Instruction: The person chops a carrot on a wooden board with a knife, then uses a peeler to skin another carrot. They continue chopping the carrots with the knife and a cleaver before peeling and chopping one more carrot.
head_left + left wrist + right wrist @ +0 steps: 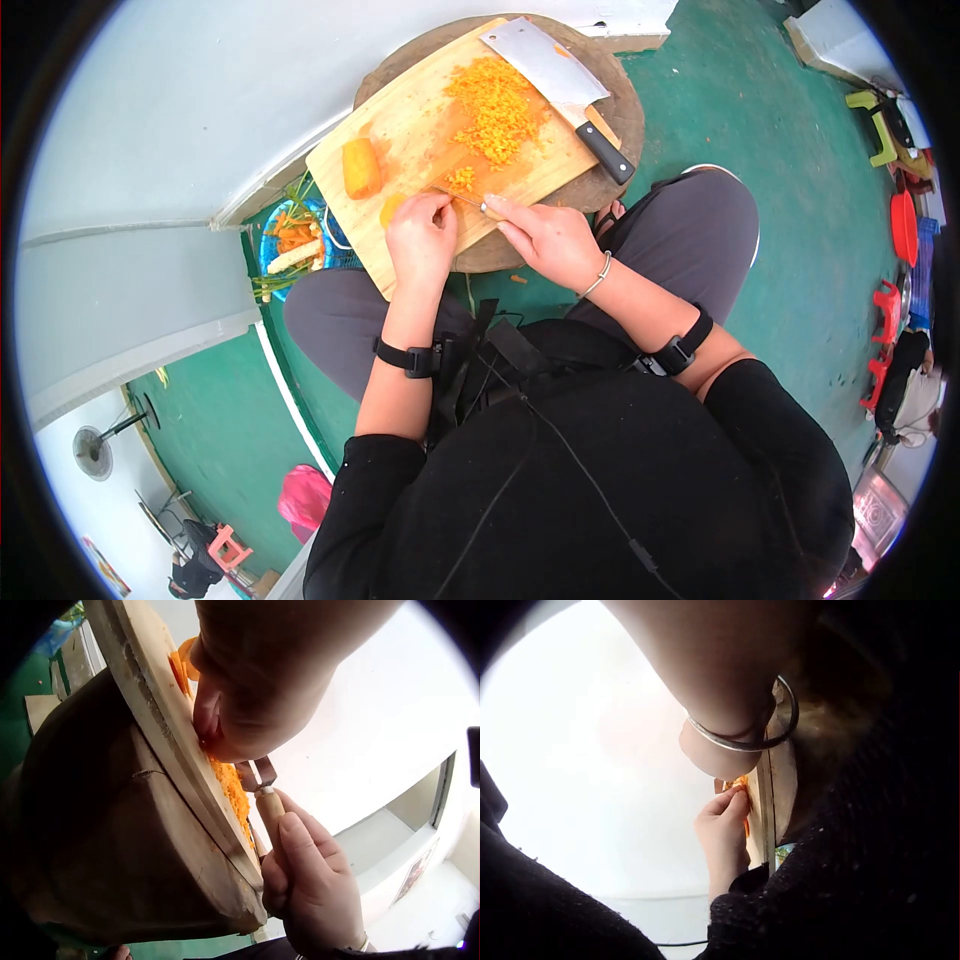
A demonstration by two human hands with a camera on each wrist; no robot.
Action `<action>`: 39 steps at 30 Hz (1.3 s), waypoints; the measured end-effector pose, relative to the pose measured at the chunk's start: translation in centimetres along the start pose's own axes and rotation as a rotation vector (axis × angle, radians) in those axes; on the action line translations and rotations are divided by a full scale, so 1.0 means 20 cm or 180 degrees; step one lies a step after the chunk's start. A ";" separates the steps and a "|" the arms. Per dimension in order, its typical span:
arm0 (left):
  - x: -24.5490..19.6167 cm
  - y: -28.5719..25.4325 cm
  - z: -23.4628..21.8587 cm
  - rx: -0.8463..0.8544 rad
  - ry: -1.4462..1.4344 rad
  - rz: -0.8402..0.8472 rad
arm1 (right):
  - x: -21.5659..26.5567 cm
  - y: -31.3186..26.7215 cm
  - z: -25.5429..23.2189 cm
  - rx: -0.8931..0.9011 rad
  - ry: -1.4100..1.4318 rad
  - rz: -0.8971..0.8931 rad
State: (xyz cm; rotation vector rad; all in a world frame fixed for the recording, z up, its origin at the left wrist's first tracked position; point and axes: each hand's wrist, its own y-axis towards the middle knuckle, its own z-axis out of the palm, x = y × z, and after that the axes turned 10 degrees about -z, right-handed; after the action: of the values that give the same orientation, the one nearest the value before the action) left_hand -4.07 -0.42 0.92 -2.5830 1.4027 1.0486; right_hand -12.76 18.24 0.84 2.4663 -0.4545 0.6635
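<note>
My right hand grips the wooden handle of a peeler, whose slotted metal blade points toward my left hand over the cutting board. My left hand is curled at the board's near edge, thumb and fingertips together right by the blade; I cannot tell whether a scrap is between them. Beside its knuckles sits a carrot piece, partly hidden, with thin carrot slices near it in the left wrist view. A thicker carrot chunk lies farther left. Diced carrot is heaped mid-board, with a small clump near the blade.
A cleaver with a black handle lies across the board's far right corner. Under the board stands a round wooden block. A blue basket of vegetable scraps is on the green floor at left, by the white wall.
</note>
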 end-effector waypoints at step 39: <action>0.00 0.01 0.00 0.0252 -0.0328 -0.0673 | -0.01 -0.01 0.01 -0.0155 0.0052 -0.0007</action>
State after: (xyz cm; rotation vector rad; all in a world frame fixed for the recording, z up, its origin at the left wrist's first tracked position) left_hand -4.21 -0.54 1.02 -2.5133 1.0971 1.0548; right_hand -12.68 18.22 0.52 2.4135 -0.4562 0.6636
